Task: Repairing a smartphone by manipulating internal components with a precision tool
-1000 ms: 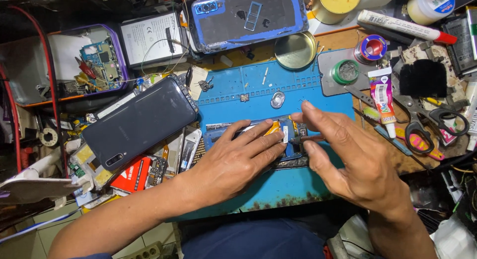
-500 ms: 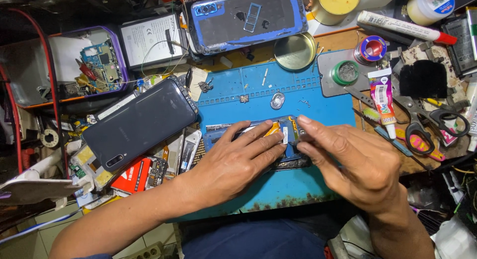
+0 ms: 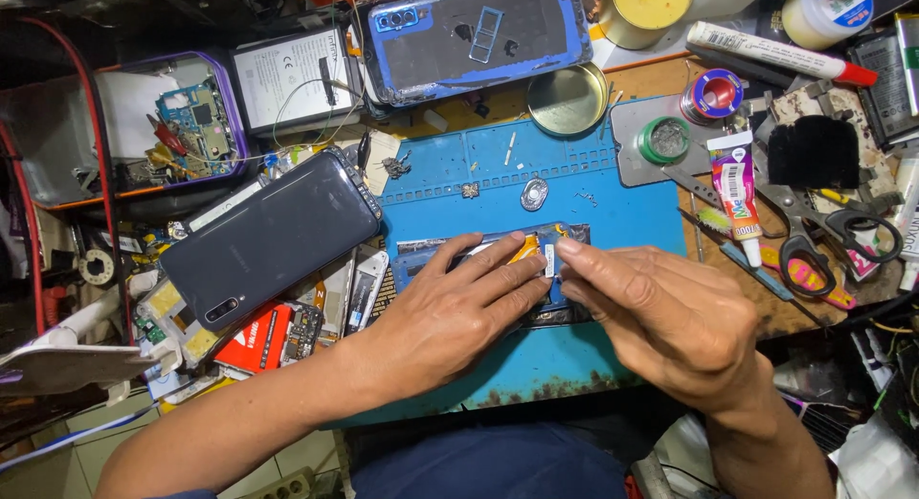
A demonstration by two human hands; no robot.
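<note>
Pressing flat, the left hand (image 3: 459,312) pins an opened phone (image 3: 498,255) to the blue mat (image 3: 622,212), fingers together over its middle. The right hand (image 3: 670,317) pinches a small white strip (image 3: 549,260) at the phone's right side, just beyond the left fingertips. Judging from this, a hard tug could tear the strip or the orange flex (image 3: 525,250) beside it. Loose screws (image 3: 469,190) lie above the phone.

Your left hand (image 3: 459,312) and right hand (image 3: 661,317) cover most of the opened phone (image 3: 565,238) on the blue mat (image 3: 613,202); the small white piece (image 3: 549,260) between your fingertips is too tiny to identify.
</note>
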